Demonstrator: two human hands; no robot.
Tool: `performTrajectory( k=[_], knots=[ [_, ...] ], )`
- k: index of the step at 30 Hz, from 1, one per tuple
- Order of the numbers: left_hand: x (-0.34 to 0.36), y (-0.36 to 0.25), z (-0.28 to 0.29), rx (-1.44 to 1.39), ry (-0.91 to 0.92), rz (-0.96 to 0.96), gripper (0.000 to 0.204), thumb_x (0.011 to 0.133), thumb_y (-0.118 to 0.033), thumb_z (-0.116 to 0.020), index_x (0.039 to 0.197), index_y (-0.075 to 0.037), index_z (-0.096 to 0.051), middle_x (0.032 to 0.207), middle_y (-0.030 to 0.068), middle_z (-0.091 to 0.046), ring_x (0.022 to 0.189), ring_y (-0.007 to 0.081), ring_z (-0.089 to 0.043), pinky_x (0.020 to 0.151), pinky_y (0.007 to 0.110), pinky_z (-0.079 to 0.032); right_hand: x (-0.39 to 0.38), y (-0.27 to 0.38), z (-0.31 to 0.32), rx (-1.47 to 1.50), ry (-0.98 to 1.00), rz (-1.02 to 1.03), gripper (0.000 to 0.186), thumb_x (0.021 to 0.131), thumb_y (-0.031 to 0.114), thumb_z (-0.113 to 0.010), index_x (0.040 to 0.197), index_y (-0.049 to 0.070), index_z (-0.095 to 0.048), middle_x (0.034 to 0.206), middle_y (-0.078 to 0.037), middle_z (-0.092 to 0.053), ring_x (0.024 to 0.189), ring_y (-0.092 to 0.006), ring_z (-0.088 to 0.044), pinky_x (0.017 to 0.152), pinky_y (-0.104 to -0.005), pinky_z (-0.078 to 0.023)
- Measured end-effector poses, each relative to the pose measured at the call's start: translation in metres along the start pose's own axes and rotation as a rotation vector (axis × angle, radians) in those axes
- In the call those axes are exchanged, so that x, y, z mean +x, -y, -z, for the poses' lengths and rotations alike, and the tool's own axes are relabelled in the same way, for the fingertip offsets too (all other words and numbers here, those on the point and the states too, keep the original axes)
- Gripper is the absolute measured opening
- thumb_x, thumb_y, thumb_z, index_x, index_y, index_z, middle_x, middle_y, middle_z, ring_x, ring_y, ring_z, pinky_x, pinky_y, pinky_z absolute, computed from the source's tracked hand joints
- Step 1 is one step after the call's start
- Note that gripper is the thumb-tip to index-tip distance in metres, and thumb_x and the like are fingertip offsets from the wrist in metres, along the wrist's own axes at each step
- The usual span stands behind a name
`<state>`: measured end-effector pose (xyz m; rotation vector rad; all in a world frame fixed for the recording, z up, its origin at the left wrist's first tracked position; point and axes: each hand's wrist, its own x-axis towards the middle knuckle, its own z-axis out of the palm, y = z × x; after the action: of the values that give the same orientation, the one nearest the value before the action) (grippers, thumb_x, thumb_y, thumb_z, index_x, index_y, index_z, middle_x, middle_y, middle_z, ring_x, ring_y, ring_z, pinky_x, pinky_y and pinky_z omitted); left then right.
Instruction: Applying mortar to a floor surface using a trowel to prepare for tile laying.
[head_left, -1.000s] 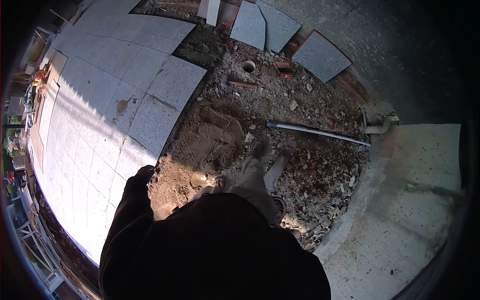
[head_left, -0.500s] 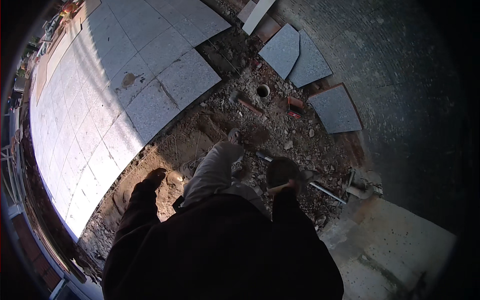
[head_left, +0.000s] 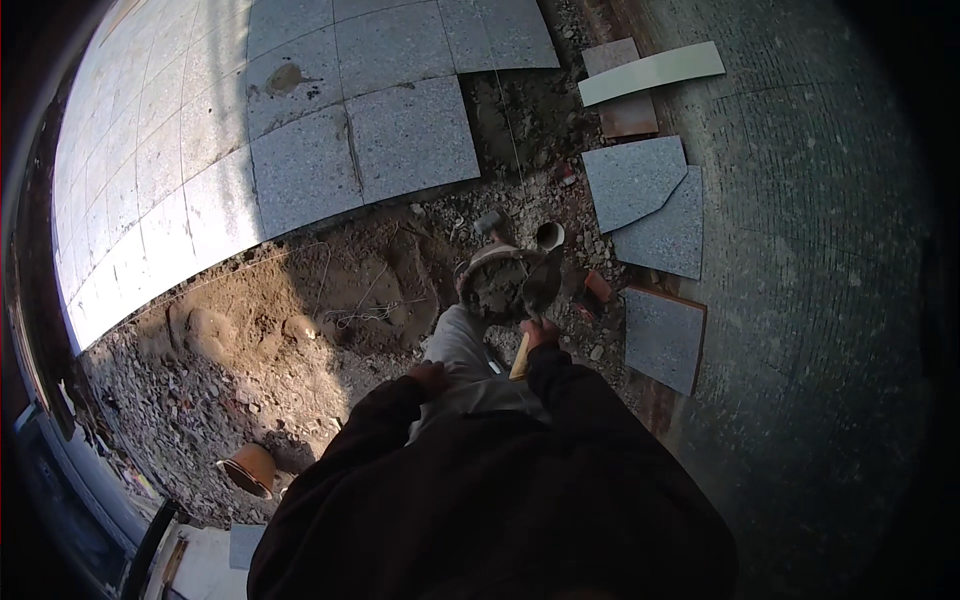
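My right hand is wrapped round the pale wooden handle of a trowel. Ahead of the fist, its dark blade lies over the right side of a round bucket of grey mortar. This bucket stands just past my knee. My left hand is at my grey trouser leg, near the thigh; its fingers are too dark and small to make out. A hammer lies on the rubble behind the bucket, its handle partly hidden.
Speckled grey paving tiles cover the far left. Loose cut tiles and a square tile lie along the right, beside ribbed paving. An open pipe end sticks up near an orange brick piece. An orange bucket lies tipped at lower left.
The view has swung, bringing the mortar bucket into sight before me. My left hand has come in from over the dirt to my leg. The trowel has moved forward to the bucket.
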<state>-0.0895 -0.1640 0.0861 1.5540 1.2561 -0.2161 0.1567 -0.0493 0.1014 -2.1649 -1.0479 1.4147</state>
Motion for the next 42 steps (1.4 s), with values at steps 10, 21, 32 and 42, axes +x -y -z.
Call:
performTrajectory(
  k=[10,21,32,42],
  knots=[
    [-0.069,-0.110,-0.028,-0.639,-0.094,-0.233,0.022,0.070,-0.026,-0.051,0.077,-0.005,-0.053,0.079,0.0158,-0.053,0.075,0.0342,-0.053,0.065,0.042,-0.042,0.097,0.084,-0.142,-0.509,0.490,0.122,0.057,0.063,0.030,-0.057,0.109,-0.001,-0.045,0.109,-0.021,-0.047,0.102,-0.0302,-0.044,0.082,-0.0354,-0.037],
    [0.100,-0.050,-0.097,-1.458,-1.011,0.191,0.023,0.069,-0.008,-0.058,0.087,0.001,-0.046,0.070,0.0122,-0.047,0.064,0.0258,-0.048,0.060,0.032,-0.039,0.110,0.003,-0.281,-1.013,0.667,0.372,0.058,0.070,0.033,-0.052,0.115,-0.001,-0.039,0.110,-0.020,-0.046,0.100,-0.0305,-0.046,0.082,-0.0358,-0.038],
    [0.265,0.084,-0.039,-1.149,-1.385,0.568,0.047,0.063,-0.021,-0.067,0.098,-0.001,-0.041,0.088,0.0085,-0.049,0.080,0.0192,-0.048,0.069,0.030,-0.038,0.141,0.049,-0.274,-1.418,1.076,0.839,0.039,0.072,0.033,-0.052,0.098,0.005,-0.048,0.091,-0.019,-0.054,0.085,-0.0330,-0.052,0.075,-0.0392,-0.041],
    [0.280,0.205,-0.063,-0.728,-1.404,1.369,0.042,0.082,-0.044,-0.036,0.087,-0.007,-0.054,0.074,0.0158,-0.057,0.070,0.0346,-0.051,0.064,0.036,-0.039,0.311,0.112,-0.221,-1.822,0.792,1.282,0.017,0.074,0.018,-0.048,0.086,0.006,-0.046,0.087,-0.014,-0.055,0.078,-0.0304,-0.055,0.066,-0.0404,-0.043]
  ],
)
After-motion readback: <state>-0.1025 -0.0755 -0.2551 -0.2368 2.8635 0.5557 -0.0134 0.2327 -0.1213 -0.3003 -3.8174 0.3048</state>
